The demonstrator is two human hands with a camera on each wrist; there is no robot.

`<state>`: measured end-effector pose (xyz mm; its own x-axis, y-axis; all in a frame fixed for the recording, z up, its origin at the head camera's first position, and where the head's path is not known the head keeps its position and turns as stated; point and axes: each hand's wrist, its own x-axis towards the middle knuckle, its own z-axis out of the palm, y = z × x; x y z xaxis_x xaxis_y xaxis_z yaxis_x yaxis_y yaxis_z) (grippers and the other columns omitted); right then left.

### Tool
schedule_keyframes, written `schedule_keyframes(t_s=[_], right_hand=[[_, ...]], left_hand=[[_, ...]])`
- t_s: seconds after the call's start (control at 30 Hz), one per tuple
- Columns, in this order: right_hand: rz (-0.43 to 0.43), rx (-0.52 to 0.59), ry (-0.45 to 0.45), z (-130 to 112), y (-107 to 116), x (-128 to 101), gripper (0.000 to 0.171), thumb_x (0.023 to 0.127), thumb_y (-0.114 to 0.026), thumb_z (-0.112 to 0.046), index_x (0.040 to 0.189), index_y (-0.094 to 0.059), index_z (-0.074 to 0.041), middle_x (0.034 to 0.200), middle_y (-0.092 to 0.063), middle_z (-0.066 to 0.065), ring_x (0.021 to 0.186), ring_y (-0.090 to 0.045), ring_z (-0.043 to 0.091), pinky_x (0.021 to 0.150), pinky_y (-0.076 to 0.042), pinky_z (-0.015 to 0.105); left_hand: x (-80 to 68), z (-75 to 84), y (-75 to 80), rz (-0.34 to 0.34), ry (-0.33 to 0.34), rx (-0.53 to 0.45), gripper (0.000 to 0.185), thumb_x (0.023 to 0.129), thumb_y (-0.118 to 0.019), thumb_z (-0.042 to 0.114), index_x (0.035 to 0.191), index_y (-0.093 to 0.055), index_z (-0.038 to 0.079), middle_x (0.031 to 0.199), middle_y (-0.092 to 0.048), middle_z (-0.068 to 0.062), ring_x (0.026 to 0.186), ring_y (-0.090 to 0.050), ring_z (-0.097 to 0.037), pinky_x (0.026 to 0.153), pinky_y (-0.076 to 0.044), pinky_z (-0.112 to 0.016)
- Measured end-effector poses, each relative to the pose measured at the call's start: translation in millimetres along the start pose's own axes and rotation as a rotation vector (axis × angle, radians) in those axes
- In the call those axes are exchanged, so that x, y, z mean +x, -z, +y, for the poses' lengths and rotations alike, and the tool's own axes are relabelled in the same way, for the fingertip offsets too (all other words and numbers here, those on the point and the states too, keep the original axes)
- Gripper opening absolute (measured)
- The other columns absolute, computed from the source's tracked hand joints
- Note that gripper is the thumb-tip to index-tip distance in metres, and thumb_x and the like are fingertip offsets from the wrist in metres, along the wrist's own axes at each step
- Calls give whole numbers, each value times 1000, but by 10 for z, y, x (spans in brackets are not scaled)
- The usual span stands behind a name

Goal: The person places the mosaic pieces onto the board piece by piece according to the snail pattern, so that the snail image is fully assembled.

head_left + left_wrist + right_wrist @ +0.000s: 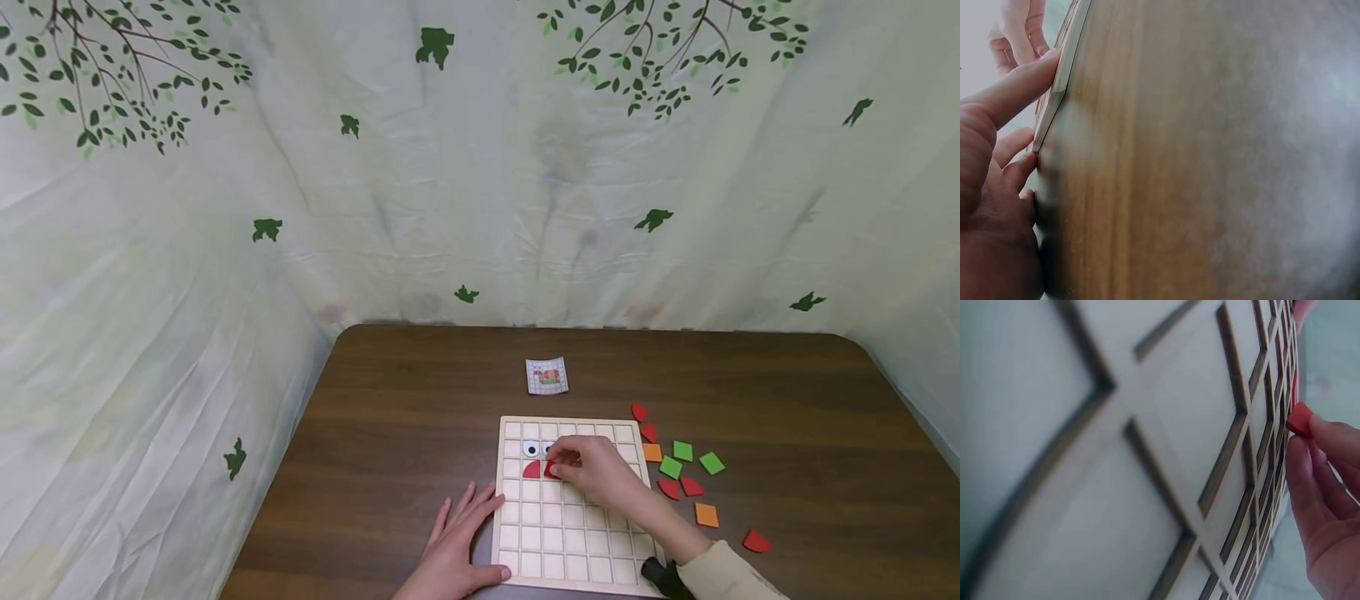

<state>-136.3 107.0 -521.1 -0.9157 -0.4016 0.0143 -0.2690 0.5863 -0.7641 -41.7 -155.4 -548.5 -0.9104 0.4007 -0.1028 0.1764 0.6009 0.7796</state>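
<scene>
- The right hand pinches a red piece between thumb and fingertips, the gap closed down to the piece itself; a fingertip hold like this likely leaves its sides free to fit among the ridges.
- That red piece is over the upper part of the white grid board, just right of a rounded red piece lying in a square. Whether it touches the board is hard to tell.
- The left hand grips nothing: its fingers are spread and fairly straight, one fingertip touching the board's left edge and the thumb at the near corner, probably to steady it.
- Two eye pieces sit side by side in the row above the red ones, the right one partly hidden by the fingers. The board's ridges seem meant to keep pieces in their squares.
- Green squares, orange squares and more red pieces lie loose on the table to the right, presumably for easy reach by the right hand.
- A small card with a coloured picture on a grid lies beyond the board's far edge, apart from both hands, perhaps so it can be seen while working.
</scene>
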Motion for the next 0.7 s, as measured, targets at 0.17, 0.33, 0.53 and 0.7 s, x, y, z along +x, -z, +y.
schedule_keyframes(t_s=[0.17, 0.33, 0.53, 0.7], right_hand=[[9, -69, 29, -26, -39, 22, 13, 82, -79, -7, 89, -75, -17, 81, -66, -12, 70, -56, 4, 65, -50, 23], [32, -133, 13, -41, -62, 26, 12, 81, -81, -10, 87, -76, -19, 81, -66, -13, 70, -54, 4, 64, -49, 24], [54, -170, 14, -32, -75, 8, 12, 80, -81, -9, 83, -76, -20, 78, -63, -14, 68, -52, 5, 62, -48, 22], [26, -94, 6, -34, -19, -27, 15, 81, -79, -4, 87, -74, -16, 76, -63, -13, 68, -54, 5, 62, -49, 23]], left_hand=[[-12, 2, -7, 3, 2, -6, 84, 73, -83, 40, 147, -46, 22, 158, -32, 1, 148, -14, -33, 109, 3, -57], [-2, 5, -8, -13, 26, 1, 85, 73, -83, 41, 147, -46, 22, 159, -31, 3, 149, -13, -31, 109, 3, -57], [11, 14, 0, -35, 56, -11, 85, 74, -82, 42, 148, -45, 23, 159, -29, 3, 149, -11, -30, 110, 4, -56], [7, 11, -2, -23, 45, -6, 84, 74, -82, 41, 147, -46, 23, 159, -30, 3, 149, -12, -30, 110, 4, -56]])
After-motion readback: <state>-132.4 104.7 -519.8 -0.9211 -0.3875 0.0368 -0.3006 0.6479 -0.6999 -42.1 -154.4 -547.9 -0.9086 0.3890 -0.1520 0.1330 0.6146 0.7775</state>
